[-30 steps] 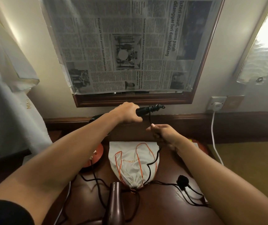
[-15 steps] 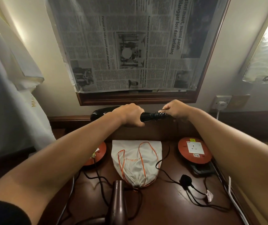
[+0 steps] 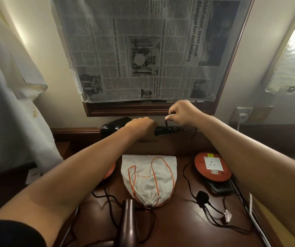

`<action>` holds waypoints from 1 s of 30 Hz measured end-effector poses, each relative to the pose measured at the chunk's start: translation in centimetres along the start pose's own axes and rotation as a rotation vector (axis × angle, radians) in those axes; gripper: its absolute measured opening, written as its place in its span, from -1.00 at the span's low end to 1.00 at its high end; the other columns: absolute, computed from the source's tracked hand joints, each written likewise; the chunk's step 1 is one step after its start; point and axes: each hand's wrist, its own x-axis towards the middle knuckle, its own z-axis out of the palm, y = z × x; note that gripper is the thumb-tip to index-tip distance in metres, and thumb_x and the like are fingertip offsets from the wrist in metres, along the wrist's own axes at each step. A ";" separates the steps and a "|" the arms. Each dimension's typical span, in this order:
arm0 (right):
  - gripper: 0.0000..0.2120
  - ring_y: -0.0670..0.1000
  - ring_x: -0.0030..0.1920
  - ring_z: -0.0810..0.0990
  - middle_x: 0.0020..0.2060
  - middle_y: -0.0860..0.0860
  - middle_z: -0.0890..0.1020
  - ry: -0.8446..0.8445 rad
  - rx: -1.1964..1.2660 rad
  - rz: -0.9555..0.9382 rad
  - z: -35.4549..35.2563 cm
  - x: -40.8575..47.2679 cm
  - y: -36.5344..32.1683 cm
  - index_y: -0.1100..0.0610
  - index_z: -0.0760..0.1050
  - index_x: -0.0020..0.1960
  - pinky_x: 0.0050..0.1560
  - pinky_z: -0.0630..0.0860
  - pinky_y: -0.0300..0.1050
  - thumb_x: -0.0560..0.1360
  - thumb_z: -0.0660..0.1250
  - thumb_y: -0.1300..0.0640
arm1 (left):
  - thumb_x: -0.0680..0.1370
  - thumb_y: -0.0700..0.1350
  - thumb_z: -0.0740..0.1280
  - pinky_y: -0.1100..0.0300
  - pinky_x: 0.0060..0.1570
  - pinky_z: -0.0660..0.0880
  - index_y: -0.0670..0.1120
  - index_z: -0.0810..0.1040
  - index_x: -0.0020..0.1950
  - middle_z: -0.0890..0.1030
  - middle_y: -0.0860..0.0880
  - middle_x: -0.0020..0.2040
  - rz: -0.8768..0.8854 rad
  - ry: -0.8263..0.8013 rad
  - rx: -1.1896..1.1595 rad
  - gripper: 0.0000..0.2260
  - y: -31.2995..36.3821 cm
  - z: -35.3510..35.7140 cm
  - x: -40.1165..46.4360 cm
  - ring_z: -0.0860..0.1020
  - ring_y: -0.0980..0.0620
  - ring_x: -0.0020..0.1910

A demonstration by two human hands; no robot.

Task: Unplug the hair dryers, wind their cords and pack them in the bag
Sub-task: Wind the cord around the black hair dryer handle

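Our left hand point(image 3: 142, 126) has its fingers clamped on the black dryer point(image 3: 115, 126) handle, held above the far bench point(image 3: 178, 221); our right hand point(image 3: 181, 114) pinches its cord point(image 3: 166, 124) (limp, light, likely springy), so keep tension, grip near the wraps.

Black hair dryer point(image 3: 115, 126): held up off table, handle horizontal, part of cord wound round handle end. Its black cord point(image 3: 187, 177): hangs to table, loose loops, ends in unplugged black plug point(image 3: 202, 196).
Brown hair dryer point(image 3: 129, 223): lies on table at near edge, w/ black cord trailing beside it.
Bag point(image 3: 149, 179): white drawstring pouch w/ orange cords, flat on table centre, neck cinched, just beside brown dryer.
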 end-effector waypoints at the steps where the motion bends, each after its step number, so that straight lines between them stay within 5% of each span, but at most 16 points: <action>1: -0.74 0.10 -0.23 0.61 -0.29 0.13 0.64 0.020 0.001 0.005 0.1 -0.1 -0.2 0.25 0.63 -0.20 -0.13 0.60 0.07 0.49 0.40 0.05 | 0.51 0.03 0.35 0.19 -0.28 0.43 -0.03 0.53 0.11 0.48 0.02 -0.21 -0.022 -0.001 -0.012 -0.78 -0.1 0.0 0.1 0.49 0.04 -0.25; 6: -0.71 0.11 -0.27 0.57 -0.33 0.10 0.59 0.111 0.031 0.045 1.0 -1.3 -1.4 0.20 0.55 -0.28 -0.25 0.51 -0.04 0.53 0.33 0.04 | 0.49 0.09 0.36 0.12 -0.17 0.46 -0.04 0.51 0.09 0.51 0.00 -0.13 -0.084 -0.002 -0.032 -0.73 -0.6 -0.4 0.5 0.51 0.00 -0.15; 10: -0.77 0.02 -0.31 0.49 -0.29 0.04 0.53 0.066 0.109 0.103 2.1 -2.8 -2.8 0.22 0.57 -0.06 -0.40 0.37 -0.18 0.59 0.18 0.13 | 0.45 0.13 0.35 0.07 -0.15 0.48 0.01 0.49 0.00 0.54 -0.02 -0.08 -0.151 0.005 -0.065 -0.75 -1.5 -0.9 0.7 0.52 -0.05 -0.13; 14: -0.77 -0.06 -0.36 0.43 -0.24 0.04 0.52 -0.019 0.430 0.220 4.3 -3.9 -3.1 0.15 0.51 0.08 -0.39 0.37 -0.23 0.60 0.09 0.26 | 0.45 0.15 0.35 0.07 -0.13 0.50 0.01 0.48 -0.02 0.54 -0.03 -0.08 -0.148 0.017 -0.083 -0.74 -2.1 -1.1 0.5 0.53 -0.06 -0.13; 20: -0.84 -0.01 -0.32 0.53 -0.28 0.08 0.56 -0.062 0.891 0.265 5.9 -5.0 -2.5 0.14 0.49 -0.02 -0.33 0.51 -0.22 0.60 0.16 0.31 | 0.45 0.13 0.35 0.08 -0.14 0.48 -0.01 0.50 0.02 0.54 -0.04 -0.07 -0.117 0.010 -0.125 -0.74 -1.8 -1.2 0.3 0.52 -0.07 -0.11; 23: -0.81 -0.02 -0.44 0.49 -0.35 0.09 0.52 -0.178 1.031 0.311 6.1 -5.5 -2.1 0.17 0.48 -0.11 -0.45 0.51 -0.18 0.63 0.17 0.17 | 0.45 0.12 0.35 0.10 -0.17 0.44 -0.01 0.51 0.02 0.53 -0.02 -0.10 -0.108 0.028 -0.152 -0.74 -1.6 -1.4 0.3 0.51 -0.05 -0.13; 27: -0.52 -0.06 -0.63 0.21 -0.58 0.01 0.31 -0.255 1.005 0.422 6.9 -6.4 -1.3 0.16 0.39 -0.36 -0.58 0.20 -0.26 0.61 0.13 -0.12 | 0.44 0.10 0.36 0.13 -0.22 0.40 0.01 0.49 -0.01 0.48 0.02 -0.19 -0.099 0.064 -0.173 -0.77 -1.6 -2.3 0.1 0.50 -0.02 -0.17; 30: -0.58 -0.08 -0.60 0.16 -0.54 -0.01 0.24 -0.270 1.206 0.435 8.1 -6.5 0.0 0.16 0.38 -0.29 -0.56 0.10 -0.27 0.62 0.12 -0.08 | 0.41 0.08 0.38 0.13 -0.21 0.42 0.05 0.47 -0.13 0.48 0.03 -0.24 -0.068 0.044 -0.177 -0.83 -1.6 -2.7 0.0 0.52 -0.03 -0.19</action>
